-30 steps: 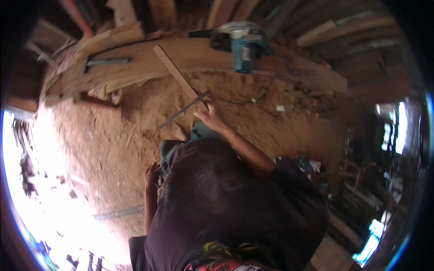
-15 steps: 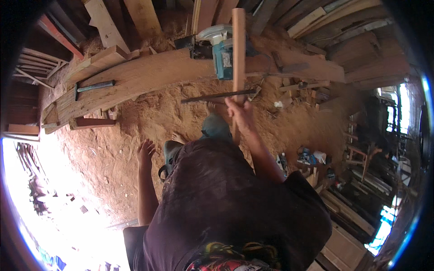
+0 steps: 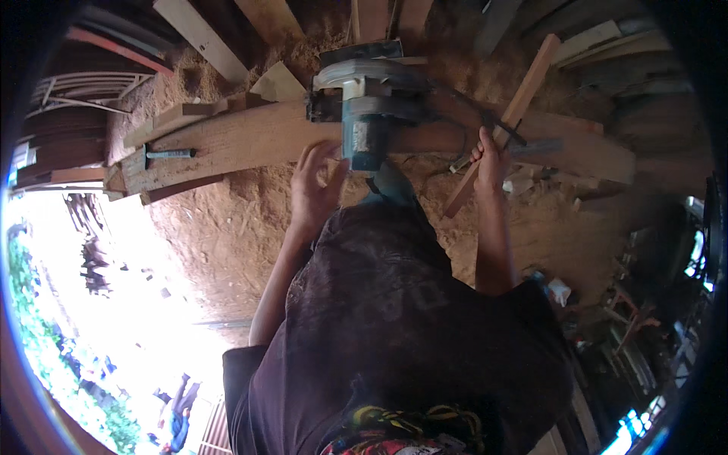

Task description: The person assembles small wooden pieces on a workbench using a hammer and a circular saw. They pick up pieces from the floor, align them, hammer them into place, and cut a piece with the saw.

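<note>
A wooden batten (image 3: 531, 80) slants across the right side of the head view, with my right hand (image 3: 489, 163) closed around its lower part. A thin dark strip (image 3: 506, 130) crosses the batten just above that hand; whether my fingers hold it too, I cannot tell. The teal circular saw (image 3: 364, 114) rests on a long thick plank (image 3: 258, 125) in front of me. Beside the saw's motor end is my left hand (image 3: 315, 182), fingers apart and slightly curved, with nothing visible in it. Contact between it and the saw is unclear.
A hammer (image 3: 171, 153) lies on the plank's left part. An offcut (image 3: 278, 82) sits behind the plank, and several boards (image 3: 201, 38) lean beyond it. Sawdust (image 3: 220, 220) covers the ground. Scraps and small items (image 3: 557, 290) lie at the right.
My right hand has moved right with the batten, which has tilted from upright to slanting. My left hand has risen from my side to the saw. The dark strip has shifted right.
</note>
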`<state>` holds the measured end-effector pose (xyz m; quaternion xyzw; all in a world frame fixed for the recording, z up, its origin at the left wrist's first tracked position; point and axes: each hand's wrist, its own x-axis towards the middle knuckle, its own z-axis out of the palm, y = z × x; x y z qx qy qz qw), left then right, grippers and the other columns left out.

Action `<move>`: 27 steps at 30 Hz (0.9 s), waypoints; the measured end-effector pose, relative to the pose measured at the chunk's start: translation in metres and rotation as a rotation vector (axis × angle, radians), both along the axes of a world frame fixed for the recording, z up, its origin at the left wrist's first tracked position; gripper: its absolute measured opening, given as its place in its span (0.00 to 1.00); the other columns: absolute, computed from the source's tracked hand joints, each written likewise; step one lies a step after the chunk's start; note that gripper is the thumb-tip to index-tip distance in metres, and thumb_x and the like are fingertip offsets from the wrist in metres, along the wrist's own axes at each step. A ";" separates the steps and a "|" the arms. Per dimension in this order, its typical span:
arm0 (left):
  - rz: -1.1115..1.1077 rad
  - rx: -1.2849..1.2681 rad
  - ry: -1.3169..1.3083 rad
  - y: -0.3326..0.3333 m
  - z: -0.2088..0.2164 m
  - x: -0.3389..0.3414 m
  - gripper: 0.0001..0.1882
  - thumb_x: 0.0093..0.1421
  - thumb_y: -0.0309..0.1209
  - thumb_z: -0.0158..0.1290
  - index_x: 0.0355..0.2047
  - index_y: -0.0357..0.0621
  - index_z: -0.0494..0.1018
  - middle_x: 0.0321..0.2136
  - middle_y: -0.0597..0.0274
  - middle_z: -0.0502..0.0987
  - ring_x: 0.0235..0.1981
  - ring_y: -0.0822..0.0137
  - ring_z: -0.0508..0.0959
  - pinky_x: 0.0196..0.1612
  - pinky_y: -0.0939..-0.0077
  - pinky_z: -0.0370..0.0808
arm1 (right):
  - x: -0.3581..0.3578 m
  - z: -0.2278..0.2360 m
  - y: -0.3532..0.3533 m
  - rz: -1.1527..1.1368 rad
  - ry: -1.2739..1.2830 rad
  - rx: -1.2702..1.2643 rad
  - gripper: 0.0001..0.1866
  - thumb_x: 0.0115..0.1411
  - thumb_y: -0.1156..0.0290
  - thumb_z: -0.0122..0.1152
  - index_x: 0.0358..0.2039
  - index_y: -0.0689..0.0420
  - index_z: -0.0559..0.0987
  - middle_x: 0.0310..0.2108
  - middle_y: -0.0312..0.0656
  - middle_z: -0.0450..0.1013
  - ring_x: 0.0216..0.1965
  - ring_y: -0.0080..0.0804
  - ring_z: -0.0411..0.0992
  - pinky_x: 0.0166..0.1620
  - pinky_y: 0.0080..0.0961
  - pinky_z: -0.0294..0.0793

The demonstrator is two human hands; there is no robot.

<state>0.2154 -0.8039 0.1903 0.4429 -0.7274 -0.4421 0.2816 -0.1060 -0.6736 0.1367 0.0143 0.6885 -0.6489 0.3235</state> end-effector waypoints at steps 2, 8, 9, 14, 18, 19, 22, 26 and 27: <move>-0.160 -0.494 -0.171 -0.022 0.024 -0.053 0.22 0.61 0.34 0.65 0.55 0.44 0.77 0.54 0.52 0.77 0.54 0.53 0.78 0.59 0.59 0.73 | -0.013 -0.011 0.000 -0.016 -0.076 0.000 0.13 0.65 0.62 0.72 0.31 0.51 0.75 0.23 0.28 0.65 0.22 0.19 0.64 0.27 0.25 0.65; -0.718 -0.587 -0.673 -0.068 0.020 -0.141 0.18 0.57 0.36 0.66 0.46 0.45 0.78 0.49 0.51 0.80 0.53 0.50 0.80 0.58 0.53 0.74 | -0.016 -0.024 -0.006 -0.070 -0.146 -0.011 0.13 0.64 0.63 0.73 0.31 0.51 0.75 0.24 0.29 0.66 0.22 0.19 0.64 0.26 0.25 0.64; -0.784 -0.580 -0.813 -0.074 0.017 -0.157 0.17 0.55 0.36 0.66 0.44 0.45 0.79 0.47 0.51 0.81 0.50 0.50 0.81 0.56 0.53 0.76 | -0.018 -0.025 -0.008 -0.086 -0.138 -0.010 0.13 0.64 0.62 0.73 0.34 0.51 0.75 0.24 0.29 0.66 0.22 0.19 0.64 0.26 0.25 0.64; -0.913 -0.549 -1.058 -0.089 0.009 -0.179 0.15 0.50 0.36 0.66 0.38 0.45 0.81 0.34 0.51 0.84 0.39 0.49 0.85 0.47 0.52 0.81 | -0.022 -0.042 -0.007 -0.105 -0.137 -0.063 0.16 0.63 0.58 0.74 0.37 0.51 0.76 0.24 0.27 0.67 0.22 0.18 0.65 0.25 0.24 0.63; -0.850 -0.478 -0.984 -0.093 0.038 -0.159 0.12 0.52 0.33 0.61 0.38 0.49 0.82 0.33 0.55 0.85 0.42 0.52 0.84 0.50 0.54 0.77 | -0.041 -0.068 -0.004 0.012 -0.063 0.056 0.18 0.63 0.53 0.73 0.33 0.52 0.76 0.22 0.28 0.67 0.22 0.18 0.65 0.25 0.23 0.63; -0.823 -0.459 -0.922 -0.099 0.043 -0.148 0.13 0.52 0.34 0.62 0.39 0.50 0.82 0.34 0.56 0.85 0.42 0.52 0.84 0.51 0.53 0.76 | -0.045 -0.071 -0.005 -0.003 -0.058 0.022 0.18 0.63 0.53 0.73 0.32 0.52 0.76 0.21 0.28 0.67 0.22 0.18 0.65 0.25 0.23 0.63; -0.753 -0.409 -0.863 -0.100 0.059 -0.121 0.15 0.50 0.36 0.65 0.41 0.54 0.82 0.35 0.58 0.84 0.42 0.52 0.83 0.54 0.51 0.75 | -0.052 -0.070 -0.002 -0.013 -0.042 0.037 0.18 0.64 0.53 0.72 0.30 0.52 0.76 0.21 0.29 0.67 0.21 0.19 0.65 0.26 0.23 0.64; -0.706 -0.568 -0.757 -0.094 0.056 -0.090 0.19 0.49 0.35 0.67 0.44 0.57 0.82 0.37 0.61 0.84 0.42 0.54 0.83 0.56 0.53 0.74 | -0.051 -0.040 0.000 0.037 -0.020 -0.006 0.17 0.66 0.55 0.70 0.31 0.53 0.77 0.22 0.28 0.68 0.20 0.19 0.65 0.26 0.23 0.64; -0.703 -0.555 -0.752 -0.091 0.054 -0.086 0.20 0.49 0.35 0.67 0.44 0.58 0.83 0.37 0.62 0.84 0.42 0.55 0.83 0.56 0.54 0.74 | -0.052 -0.039 0.001 0.063 -0.004 0.012 0.16 0.66 0.55 0.70 0.31 0.53 0.77 0.22 0.28 0.68 0.20 0.18 0.66 0.25 0.23 0.64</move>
